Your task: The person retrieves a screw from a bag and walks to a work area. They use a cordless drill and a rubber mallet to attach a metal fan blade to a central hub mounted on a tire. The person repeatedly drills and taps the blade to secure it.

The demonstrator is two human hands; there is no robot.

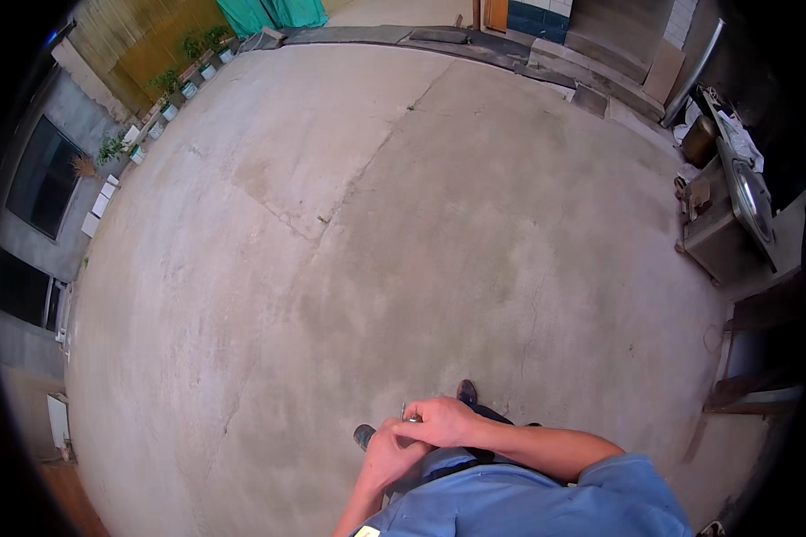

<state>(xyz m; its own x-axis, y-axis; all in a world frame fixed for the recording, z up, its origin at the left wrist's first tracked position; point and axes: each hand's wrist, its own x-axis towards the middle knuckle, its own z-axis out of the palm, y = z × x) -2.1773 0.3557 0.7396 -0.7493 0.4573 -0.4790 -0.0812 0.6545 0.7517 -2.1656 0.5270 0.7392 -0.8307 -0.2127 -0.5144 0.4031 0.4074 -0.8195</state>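
My right hand (444, 421) and my left hand (392, 454) meet in front of my waist, fingers closed and touching. Between them shows a small shiny metal thing (413, 417), with a thin part sticking up. It is too small to name, and the fingers cover most of it. The right hand lies partly over the left. Below them are my blue shirt (546, 501) and my dark shoes (467, 391) on the concrete.
A cracked concrete yard (403, 224) spreads around me. Potted plants (169, 111) line the left wall. A sink unit (734, 210) with clutter stands at the right. Stone steps (591, 76) lie at the far right, and green cloth (273, 13) hangs at the back.
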